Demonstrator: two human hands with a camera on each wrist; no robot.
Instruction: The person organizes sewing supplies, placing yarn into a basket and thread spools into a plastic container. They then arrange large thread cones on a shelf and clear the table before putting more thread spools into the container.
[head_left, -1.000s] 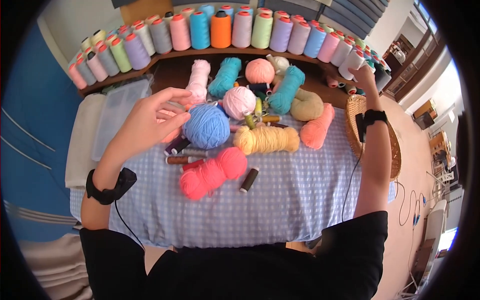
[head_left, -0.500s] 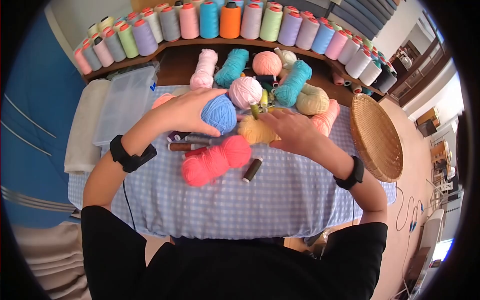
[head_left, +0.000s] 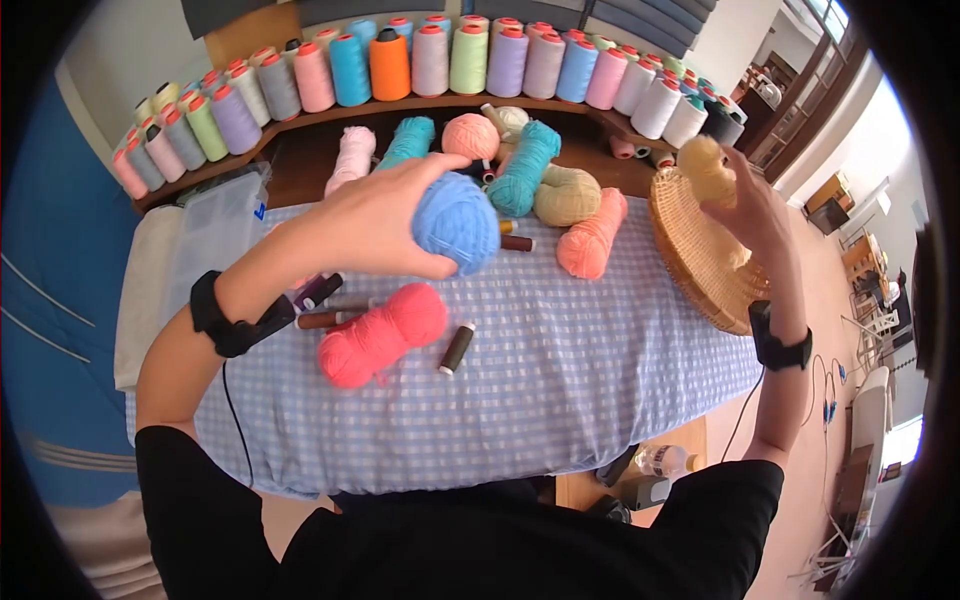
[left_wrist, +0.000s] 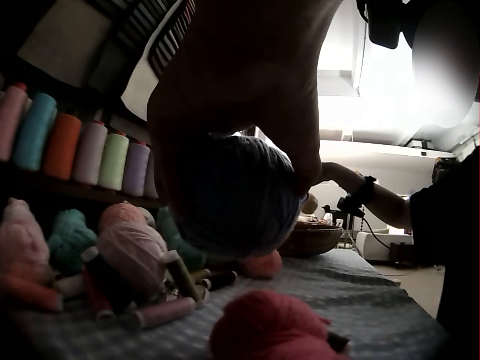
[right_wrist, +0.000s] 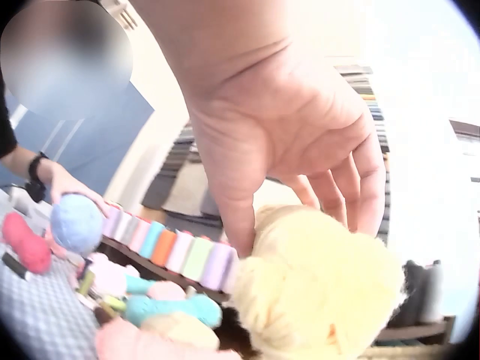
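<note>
My left hand [head_left: 355, 222] grips the blue yarn ball [head_left: 456, 224] between thumb and fingers, held up over the cloth; in the left wrist view the ball [left_wrist: 238, 196] looks dark. At the right, my right hand [head_left: 757, 208] holds the yellow yarn skein [head_left: 707, 172] above the wicker basket [head_left: 690, 240]. The right wrist view shows the thumb and fingers of that hand [right_wrist: 285, 127] round the yellow skein [right_wrist: 319, 281]. A coral-red skein [head_left: 383, 335] lies on the checked cloth beside a dark green spool [head_left: 458, 348].
Teal skeins [head_left: 526, 168], a beige skein [head_left: 568, 195] and a peach skein [head_left: 593, 234] lie toward the back. Thread cones [head_left: 390, 65] line the curved shelf behind. A clear plastic box [head_left: 215, 225] is at the left; a bottle [head_left: 664, 461] stands below the front edge.
My right hand has gone from the pile to the basket, carrying the yellow skein. My left hand has lifted the blue ball off the pile. The head view has shifted.
</note>
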